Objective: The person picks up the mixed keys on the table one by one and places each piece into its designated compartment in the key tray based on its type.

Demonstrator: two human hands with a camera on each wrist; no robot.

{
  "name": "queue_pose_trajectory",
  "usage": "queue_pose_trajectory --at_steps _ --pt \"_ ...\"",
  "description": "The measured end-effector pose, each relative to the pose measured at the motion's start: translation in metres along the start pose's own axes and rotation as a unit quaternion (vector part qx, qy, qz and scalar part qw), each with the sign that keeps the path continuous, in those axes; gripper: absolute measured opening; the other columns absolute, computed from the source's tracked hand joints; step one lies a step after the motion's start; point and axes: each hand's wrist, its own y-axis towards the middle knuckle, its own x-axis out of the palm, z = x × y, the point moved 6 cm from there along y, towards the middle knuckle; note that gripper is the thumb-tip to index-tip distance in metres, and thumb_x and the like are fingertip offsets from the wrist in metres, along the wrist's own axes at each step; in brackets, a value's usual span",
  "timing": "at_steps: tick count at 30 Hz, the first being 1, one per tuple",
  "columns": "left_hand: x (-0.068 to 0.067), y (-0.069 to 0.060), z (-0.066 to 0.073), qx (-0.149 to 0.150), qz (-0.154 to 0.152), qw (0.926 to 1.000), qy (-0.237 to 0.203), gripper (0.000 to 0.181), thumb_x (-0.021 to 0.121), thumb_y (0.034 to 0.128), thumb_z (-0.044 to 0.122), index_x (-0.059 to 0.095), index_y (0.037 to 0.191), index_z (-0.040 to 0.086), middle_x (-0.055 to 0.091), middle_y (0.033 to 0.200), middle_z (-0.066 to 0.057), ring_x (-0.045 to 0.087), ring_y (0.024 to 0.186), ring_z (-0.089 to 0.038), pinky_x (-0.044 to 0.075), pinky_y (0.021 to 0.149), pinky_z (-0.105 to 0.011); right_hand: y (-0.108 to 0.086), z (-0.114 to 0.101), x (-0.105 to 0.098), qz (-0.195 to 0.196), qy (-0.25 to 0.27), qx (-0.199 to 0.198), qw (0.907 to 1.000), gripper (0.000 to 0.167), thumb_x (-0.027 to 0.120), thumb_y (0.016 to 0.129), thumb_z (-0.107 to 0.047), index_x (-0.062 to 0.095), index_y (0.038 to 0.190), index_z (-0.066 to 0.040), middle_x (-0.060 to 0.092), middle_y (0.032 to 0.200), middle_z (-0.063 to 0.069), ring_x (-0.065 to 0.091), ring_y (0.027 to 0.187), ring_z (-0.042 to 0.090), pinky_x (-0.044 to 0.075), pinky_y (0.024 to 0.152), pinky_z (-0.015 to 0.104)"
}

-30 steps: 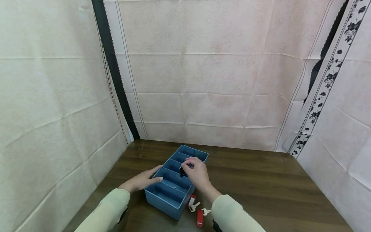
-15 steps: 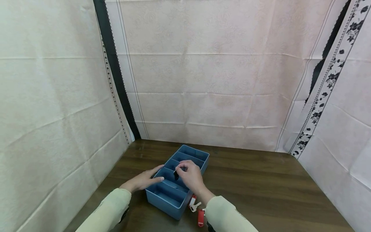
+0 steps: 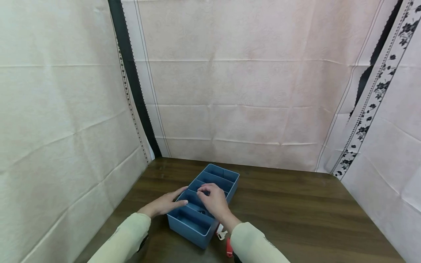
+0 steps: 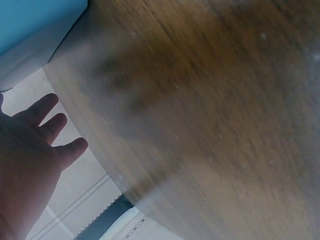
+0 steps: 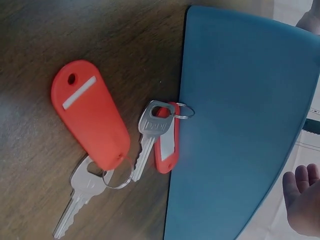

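Note:
A blue divided storage box point(image 3: 187, 234) stands at an angle on the table. My left hand point(image 3: 162, 204) rests at its left rim, fingers stretched out and thumb reaching over the edge. Over the middle compartments hovers my right hand point(image 3: 214, 202), fingers loosely bent and nothing visible between them. A small dark object point(image 3: 203, 212) lies in a compartment below it, partly hidden and too small to name. Beside the box's right wall lie two keys with red tags: one tag point(image 5: 92, 117) with its key point(image 5: 82, 192), the other key point(image 5: 152, 122) over a narrower-looking tag point(image 5: 167, 145).
The brown wooden table point(image 3: 289, 212) extends to the right of the box. Pale cloth point(image 3: 230, 91) hangs behind it and along both sides. My right forearm partly covers the keys in the head view.
My right hand has moved slightly left and let go of the small black object, now seen down in the box. My left hand stays at the rim.

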Motion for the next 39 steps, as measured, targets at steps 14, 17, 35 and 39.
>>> queue_pose_trajectory --at_steps 14,17,35,39 --pt "0.000 0.001 0.001 -0.004 0.000 1.0000 -0.007 0.070 0.053 0.0958 0.060 0.029 0.157 0.034 0.035 0.157 -0.011 0.032 0.142 -0.043 0.024 0.106 -0.072 0.002 0.010 -0.015 0.026 -0.018 -0.004 0.9995 0.010 0.067 0.096 -0.024 0.076 0.098 -0.020 0.066 0.115 0.001 0.061 0.111 0.023 0.053 0.092 0.042" --pt "0.000 0.001 0.001 -0.005 0.001 1.0000 -0.005 0.072 0.053 0.0946 0.062 0.029 0.156 0.034 0.036 0.157 -0.011 0.033 0.141 -0.043 0.024 0.106 -0.072 0.001 0.012 -0.019 0.027 -0.015 -0.002 0.9995 0.011 0.067 0.097 -0.022 0.076 0.098 -0.018 0.066 0.114 0.001 0.060 0.111 0.023 0.053 0.092 0.042" --pt "0.000 0.000 0.001 0.005 0.003 0.9999 -0.010 0.069 0.054 0.0967 0.058 0.029 0.157 0.034 0.034 0.158 -0.011 0.031 0.142 -0.043 0.024 0.106 -0.073 -0.012 0.039 -0.058 0.042 -0.029 -0.009 0.9987 0.013 0.069 0.094 -0.019 0.076 0.099 -0.009 0.067 0.111 0.004 0.063 0.104 0.024 0.055 0.088 0.041" --pt "0.000 0.001 0.001 0.007 0.002 0.9999 -0.008 0.068 0.054 0.0971 0.057 0.029 0.157 0.033 0.035 0.158 -0.011 0.032 0.142 -0.043 0.025 0.105 -0.072 -0.018 0.048 -0.067 0.044 -0.033 -0.010 0.9985 0.010 0.070 0.094 -0.018 0.075 0.097 -0.010 0.067 0.110 0.003 0.063 0.102 0.023 0.055 0.087 0.040"
